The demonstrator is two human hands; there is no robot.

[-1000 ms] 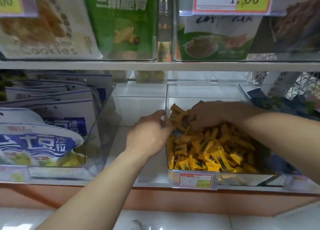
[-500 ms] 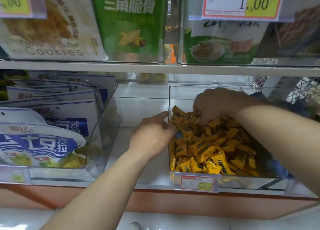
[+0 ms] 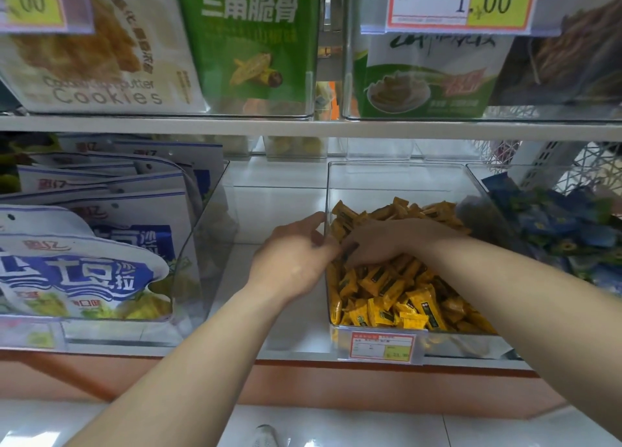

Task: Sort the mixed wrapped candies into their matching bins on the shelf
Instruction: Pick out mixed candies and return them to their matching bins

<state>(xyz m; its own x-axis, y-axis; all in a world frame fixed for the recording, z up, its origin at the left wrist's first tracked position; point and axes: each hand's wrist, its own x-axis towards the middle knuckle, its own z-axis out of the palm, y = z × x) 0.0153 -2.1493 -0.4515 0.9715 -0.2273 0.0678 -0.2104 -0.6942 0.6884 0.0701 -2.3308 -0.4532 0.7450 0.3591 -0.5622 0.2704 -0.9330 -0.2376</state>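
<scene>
Dropping: R hand (image 3: pixel 387 241) lower, onto yellow candies (image 3: pixel 387 295).

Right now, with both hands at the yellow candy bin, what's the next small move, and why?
Probably lift the right hand slightly to see beneath: it lies palm-down on the yellow candies, hiding them, while the left hand is at the left wall of the clear bin.

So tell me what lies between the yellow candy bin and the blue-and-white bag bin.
Head view: bare white shelf between bag bin and yellow candy bin, with the left hand over it at the candy bin's wall.
</scene>
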